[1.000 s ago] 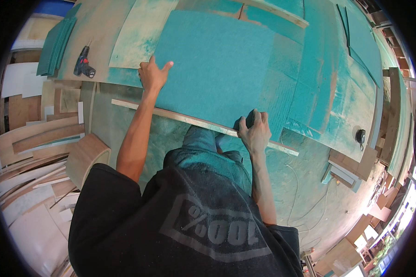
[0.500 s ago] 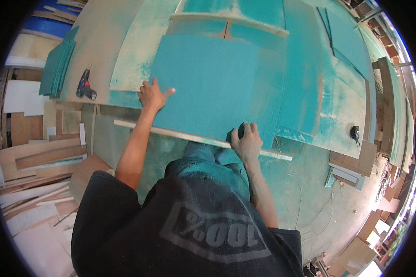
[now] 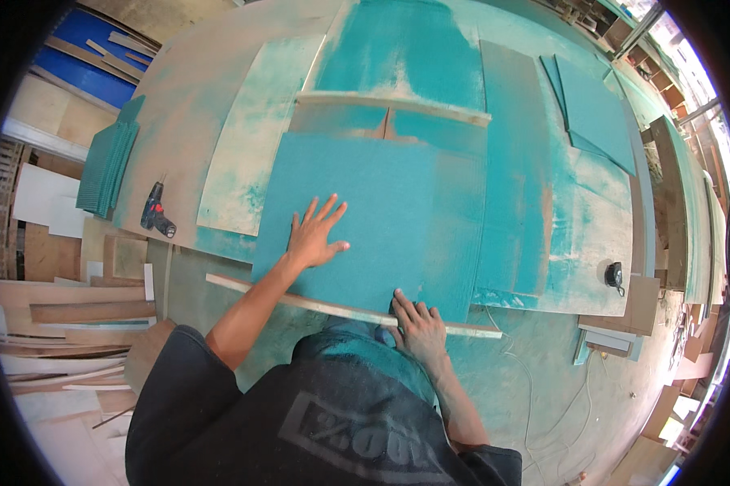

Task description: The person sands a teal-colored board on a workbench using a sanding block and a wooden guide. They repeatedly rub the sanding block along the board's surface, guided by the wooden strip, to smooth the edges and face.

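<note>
A square teal panel [image 3: 349, 202] lies in front of me on the worktable. My left hand [image 3: 312, 237] rests on the left part of its face, open, with fingers spread. At the panel's near edge, right of the middle, my right hand [image 3: 420, 328] is bent over the edge with its fingers close together. A small dark thing shows beside its index finger; the hand covers the rest, and I cannot make out what it is. A pale wooden strip [image 3: 332, 308] runs along the near edge, passing under the right hand. Another wooden strip [image 3: 393, 107] lies beyond the panel's far edge.
A cordless drill [image 3: 157, 212] lies at the table's left, beside a stack of teal panels [image 3: 106, 170]. Toward the right are a black tape measure [image 3: 614, 275] and more teal panels [image 3: 595, 109]. Wood offcuts [image 3: 73, 316] pile up at left; a cable [image 3: 579, 397] trails over the floor.
My left hand has moved from the panel's left edge onto its face. My right hand has flattened somewhat at the near edge, and less of the dark thing shows. The whole view has shifted.
</note>
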A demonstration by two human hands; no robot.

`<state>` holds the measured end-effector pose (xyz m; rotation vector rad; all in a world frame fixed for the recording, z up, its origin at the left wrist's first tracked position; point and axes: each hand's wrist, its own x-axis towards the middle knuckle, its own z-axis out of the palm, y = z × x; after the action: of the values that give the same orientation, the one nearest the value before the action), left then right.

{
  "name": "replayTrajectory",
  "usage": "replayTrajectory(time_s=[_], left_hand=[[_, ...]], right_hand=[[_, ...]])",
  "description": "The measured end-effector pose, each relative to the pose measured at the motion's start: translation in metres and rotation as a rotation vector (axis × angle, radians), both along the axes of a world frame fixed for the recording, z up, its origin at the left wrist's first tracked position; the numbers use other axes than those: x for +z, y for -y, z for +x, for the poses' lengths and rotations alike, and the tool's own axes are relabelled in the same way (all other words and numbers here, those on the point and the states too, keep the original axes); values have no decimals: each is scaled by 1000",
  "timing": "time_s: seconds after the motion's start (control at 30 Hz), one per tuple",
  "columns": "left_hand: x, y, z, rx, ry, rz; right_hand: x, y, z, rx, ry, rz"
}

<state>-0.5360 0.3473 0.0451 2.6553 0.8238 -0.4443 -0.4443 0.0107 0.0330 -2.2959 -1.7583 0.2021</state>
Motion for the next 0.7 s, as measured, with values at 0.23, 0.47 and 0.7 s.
replayTrajectory(time_s=[0.23, 0.47, 0.7], left_hand=[[-12, -42, 39, -7, 36, 23], [-16, -93, 99, -35, 27, 74], [-25, -156, 173, -46, -14, 136]], right_hand=[[-4, -40, 44, -2, 4, 21], [-7, -92, 105, -5, 33, 101], [-5, -153, 172, -44, 38, 81]])
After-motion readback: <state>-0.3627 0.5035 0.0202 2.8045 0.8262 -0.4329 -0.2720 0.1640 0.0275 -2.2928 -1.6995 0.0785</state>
